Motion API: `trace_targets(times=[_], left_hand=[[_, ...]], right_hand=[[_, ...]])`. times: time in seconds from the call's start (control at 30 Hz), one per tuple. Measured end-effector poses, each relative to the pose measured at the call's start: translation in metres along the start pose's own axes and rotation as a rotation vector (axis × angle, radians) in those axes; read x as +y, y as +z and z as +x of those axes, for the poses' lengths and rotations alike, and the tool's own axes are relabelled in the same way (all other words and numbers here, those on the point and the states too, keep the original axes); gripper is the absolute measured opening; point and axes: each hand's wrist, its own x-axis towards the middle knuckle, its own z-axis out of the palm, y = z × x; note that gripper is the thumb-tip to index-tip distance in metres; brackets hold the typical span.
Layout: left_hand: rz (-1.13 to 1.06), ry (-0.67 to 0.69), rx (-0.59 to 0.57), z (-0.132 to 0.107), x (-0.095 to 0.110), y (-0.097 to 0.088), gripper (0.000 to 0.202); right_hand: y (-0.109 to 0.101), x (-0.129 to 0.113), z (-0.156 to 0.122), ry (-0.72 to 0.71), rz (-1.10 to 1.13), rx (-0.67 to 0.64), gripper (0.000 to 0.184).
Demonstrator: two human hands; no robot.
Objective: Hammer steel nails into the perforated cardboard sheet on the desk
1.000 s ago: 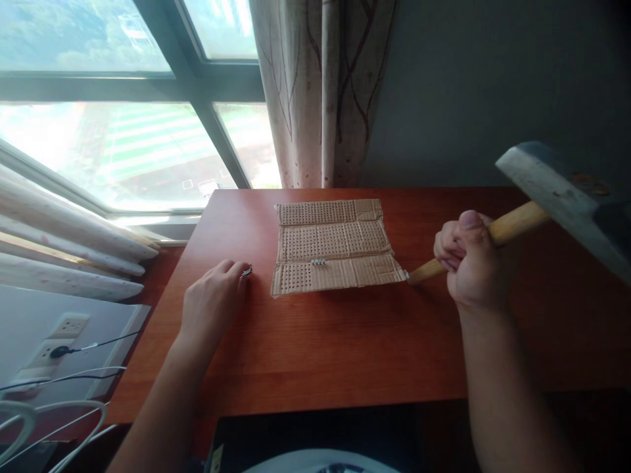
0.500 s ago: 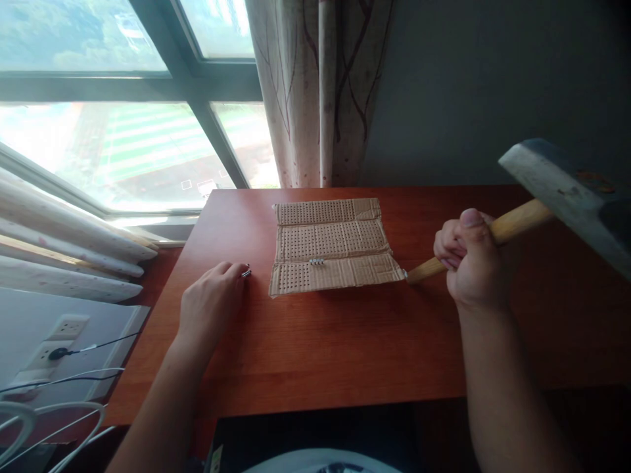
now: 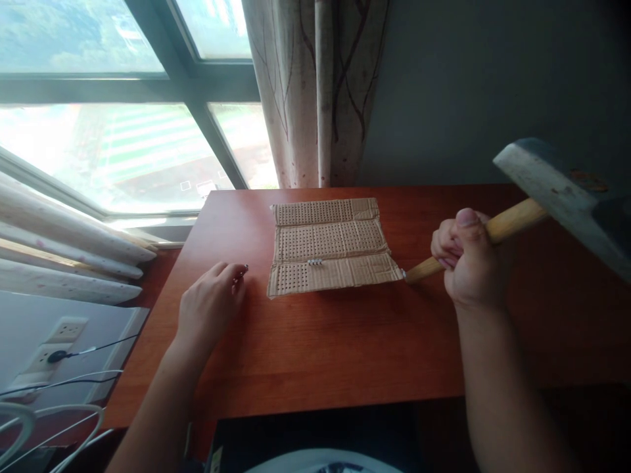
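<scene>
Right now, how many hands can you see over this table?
2. The left hand, left of the perforated cardboard, pinches a small metal piece; the right hand, on the other side, holds the hammer by its wooden handle.

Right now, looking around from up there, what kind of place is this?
Probably a room in a home, maybe a study corner, though I can't be sure. A wooden desk stands beside a big window, with a patterned curtain hanging behind it.

2 bare forearms (image 3: 167, 387) taper toward the wrists (image 3: 194, 341), left grip (image 3: 207, 299) and right grip (image 3: 468, 266) equally bare.
</scene>
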Motion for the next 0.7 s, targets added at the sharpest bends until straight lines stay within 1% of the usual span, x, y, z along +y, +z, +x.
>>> trace_targets(times=[0.07, 0.13, 0.2, 0.3, 0.37, 0.43, 0.5, 0.57, 0.6, 0.7], left_hand=[[-0.165, -0.005, 0.058, -0.001, -0.002, -0.001, 0.024], [-0.395, -0.028, 0.117, -0.001, -0.002, -0.003, 0.019], [-0.626, -0.079, 0.17, 0.0, 0.003, -0.009, 0.015], [-0.897, -0.155, 0.243, 0.003, 0.02, -0.024, 0.014], [-1.028, -0.162, 0.283, 0.007, 0.036, -0.035, 0.014], [-1.099, -0.091, 0.262, 0.011, 0.054, -0.044, 0.014], [-1.127, 0.011, 0.202, 0.018, 0.07, -0.049, 0.014], [-1.102, 0.112, 0.146, 0.025, 0.083, -0.05, 0.012], [-1.073, 0.152, 0.136, 0.029, 0.089, -0.05, 0.011], [-1.001, 0.225, 0.119, 0.038, 0.1, -0.047, 0.006]], right_hand=[[0.0, 0.0, 0.0, 0.0, 0.012, 0.006, 0.054], [0.0, 0.0, 0.0, 0.004, 0.013, 0.01, 0.054], [0.001, 0.0, 0.0, 0.009, 0.015, 0.011, 0.054], [0.001, -0.001, 0.0, 0.009, 0.028, 0.009, 0.053], [0.002, -0.001, -0.001, 0.004, 0.035, 0.009, 0.052], [0.001, -0.001, -0.001, 0.005, 0.031, 0.011, 0.052], [0.001, 0.0, -0.001, 0.006, 0.029, 0.015, 0.052], [0.001, 0.001, -0.001, 0.004, 0.034, 0.019, 0.052], [0.001, 0.001, -0.001, 0.001, 0.037, 0.02, 0.052], [0.001, 0.001, -0.001, -0.007, 0.041, 0.019, 0.051]])
